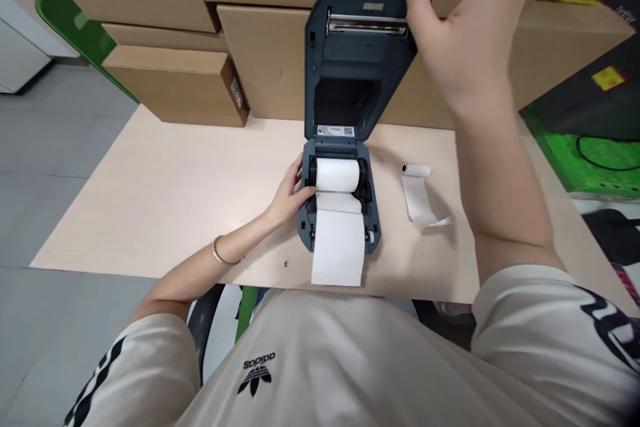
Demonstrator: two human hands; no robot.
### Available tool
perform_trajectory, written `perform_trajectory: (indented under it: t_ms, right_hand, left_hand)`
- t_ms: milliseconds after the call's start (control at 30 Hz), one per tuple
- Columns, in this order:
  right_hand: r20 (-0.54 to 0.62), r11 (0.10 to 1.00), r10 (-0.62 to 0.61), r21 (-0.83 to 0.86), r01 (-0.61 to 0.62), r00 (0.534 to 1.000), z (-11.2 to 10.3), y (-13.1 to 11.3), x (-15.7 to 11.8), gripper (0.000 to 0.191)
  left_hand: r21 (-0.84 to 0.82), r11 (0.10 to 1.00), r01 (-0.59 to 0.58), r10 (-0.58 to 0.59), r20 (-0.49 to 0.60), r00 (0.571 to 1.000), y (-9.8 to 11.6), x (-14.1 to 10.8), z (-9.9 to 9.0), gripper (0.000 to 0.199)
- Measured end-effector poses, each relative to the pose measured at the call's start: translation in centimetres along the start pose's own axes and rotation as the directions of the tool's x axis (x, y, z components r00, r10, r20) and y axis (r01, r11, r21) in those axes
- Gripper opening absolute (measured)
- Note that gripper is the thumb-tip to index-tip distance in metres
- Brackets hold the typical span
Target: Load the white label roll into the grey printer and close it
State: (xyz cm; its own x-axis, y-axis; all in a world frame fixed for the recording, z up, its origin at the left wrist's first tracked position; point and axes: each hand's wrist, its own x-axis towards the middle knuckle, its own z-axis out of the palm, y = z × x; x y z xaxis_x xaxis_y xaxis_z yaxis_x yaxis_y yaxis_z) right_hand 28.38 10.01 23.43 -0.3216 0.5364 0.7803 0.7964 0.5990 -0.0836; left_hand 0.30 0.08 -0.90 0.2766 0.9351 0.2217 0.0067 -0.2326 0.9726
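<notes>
A dark grey label printer (pixel 373 213) stands on the table with its lid (pixel 360 60) raised. Inside it lies a white paper roll (pixel 337 175), and its paper strip (pixel 339 247) runs down over the printer's front and past the table edge. My left hand (pixel 293 192) holds the left side of the printer body, thumb on the rim near the roll. High at the right, my right hand (pixel 460 13) is at the lid's top right corner, thumb against the edge and fingers curled. A small, partly unrolled paper roll (pixel 416 193) lies right of the printer.
Stacked cardboard boxes (pixel 265 60) line the back of the table (pixel 200 180). A smaller flat box (pixel 175 87) stands at the back left. At the right are a green crate (pixel 585 160) and a dark box (pixel 590 100). The table's front edge is close to my body.
</notes>
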Motion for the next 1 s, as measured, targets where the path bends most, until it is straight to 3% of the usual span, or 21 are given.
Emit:
perform_trajectory:
  t_ms: [67, 100, 133, 167, 200, 233, 300, 367, 400, 500, 567, 633, 767, 833, 900, 933, 1000]
  right_hand:
    - [-0.169, 0.993, -0.097, -0.083, 0.084, 0.981, 0.9, -1.5, -1.7, 0.029]
    - [-0.168, 0.985, -0.157, -0.100, 0.141, 0.973, 1.3, -2.4, -2.9, 0.026]
    - [-0.057, 0.975, -0.214, -0.077, 0.209, 0.975, 1.8, -3.3, -4.1, 0.025]
    - [0.130, 0.966, -0.255, -0.006, 0.258, 0.958, 2.4, -4.2, -5.3, 0.024]
    - [0.317, 0.960, -0.280, 0.081, 0.269, 0.906, 3.0, -4.9, -6.5, 0.024]
    - [0.499, 0.959, -0.285, 0.151, 0.242, 0.819, 3.5, -5.5, -7.6, 0.026]
    - [0.742, 0.972, -0.237, 0.182, 0.152, 0.627, 4.7, -6.4, -9.1, 0.044]
    - [0.871, 0.990, -0.138, 0.110, 0.087, 0.472, 5.7, -6.9, -9.8, 0.061]
    - [0.904, 0.995, -0.093, 0.072, 0.065, 0.417, 6.2, -7.0, -9.9, 0.064]
    - [0.941, 0.999, -0.048, 0.052, -0.003, 0.334, 7.0, -7.1, -9.6, 0.065]
    - [0.945, 0.995, -0.059, 0.081, -0.056, 0.322, 6.9, -6.9, -9.2, 0.067]
    - [0.921, 0.984, -0.083, 0.135, -0.112, 0.380, 6.0, -6.6, -8.8, 0.069]
    - [0.728, 0.927, -0.122, 0.326, -0.184, 0.674, 0.8, -5.3, -7.7, 0.071]
    - [0.655, 0.918, -0.060, 0.333, -0.217, 0.753, -2.7, -4.3, -7.3, 0.072]
    - [0.657, 0.919, 0.026, 0.281, -0.277, 0.753, -5.6, -2.9, -7.1, 0.072]
    - [0.679, 0.921, 0.070, 0.238, -0.310, 0.731, -6.6, -2.1, -7.3, 0.074]
    - [0.746, 0.928, 0.172, 0.096, -0.359, 0.644, -7.2, -0.4, -8.0, 0.079]
  left_hand:
    - [0.049, 0.999, -0.002, 0.002, 0.001, 1.000, 0.2, -0.1, -0.1, 0.092]
    - [0.073, 0.997, -0.002, 0.002, 0.002, 1.000, 0.3, -0.1, -0.1, 0.093]
    - [0.094, 0.996, -0.005, 0.005, 0.002, 1.000, 0.4, -0.1, -0.1, 0.093]
    - [0.110, 0.994, -0.011, 0.012, -0.003, 1.000, 0.6, -0.1, -0.1, 0.093]
    - [0.122, 0.992, -0.019, 0.020, -0.009, 1.000, 0.7, -0.2, 0.0, 0.092]
    - [0.131, 0.991, -0.026, 0.029, -0.017, 0.999, 0.9, -0.2, 0.0, 0.092]
    - [0.149, 0.988, -0.036, 0.041, -0.027, 0.999, 1.1, -0.2, 0.2, 0.091]
    - [0.176, 0.984, -0.037, 0.044, -0.032, 0.999, 1.3, -0.2, 0.3, 0.090]
    - [0.190, 0.981, -0.035, 0.042, -0.034, 0.999, 1.3, -0.3, 0.3, 0.091]
    - [0.220, 0.975, -0.023, 0.032, -0.038, 0.999, 1.3, -0.3, 0.3, 0.092]
    - [0.231, 0.973, -0.022, 0.032, -0.040, 0.999, 1.2, -0.3, 0.2, 0.092]
    - [0.233, 0.972, -0.039, 0.050, -0.042, 0.998, 1.0, -0.3, 0.1, 0.092]
    - [0.209, 0.974, -0.091, 0.103, -0.046, 0.994, 0.6, -0.3, 0.0, 0.088]
    - [0.192, 0.976, -0.102, 0.113, -0.050, 0.992, 0.5, -0.2, -0.1, 0.087]
    - [0.176, 0.979, -0.105, 0.115, -0.050, 0.992, 0.3, -0.2, -0.1, 0.086]
    - [0.170, 0.980, -0.104, 0.114, -0.051, 0.992, 0.3, -0.2, -0.1, 0.086]
    - [0.153, 0.983, -0.099, 0.109, -0.056, 0.993, 0.1, -0.2, -0.1, 0.085]
